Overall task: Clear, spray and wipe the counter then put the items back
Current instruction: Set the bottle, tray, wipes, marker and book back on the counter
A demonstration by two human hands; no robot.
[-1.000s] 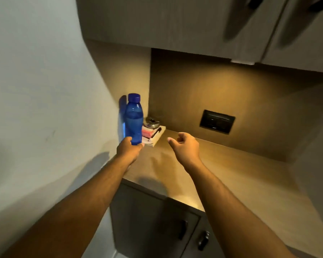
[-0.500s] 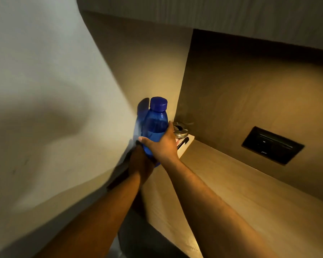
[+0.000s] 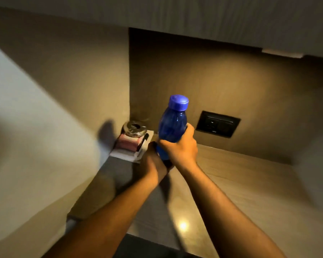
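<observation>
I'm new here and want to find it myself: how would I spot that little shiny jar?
Follow the counter to its far left corner, where the two walls meet. A small stack of papers lies there, and the jar stands on top, left of the blue bottle held in both hands. It alone has a shiny metal lid.

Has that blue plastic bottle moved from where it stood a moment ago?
Yes. The blue plastic bottle stood left of the little stack of items in the corner; now it is right of it, tilted, gripped by both hands.

Counter (image 3: 241,175) open right; corner blocked by jar (image 3: 134,129) on notepads (image 3: 127,146).
</observation>
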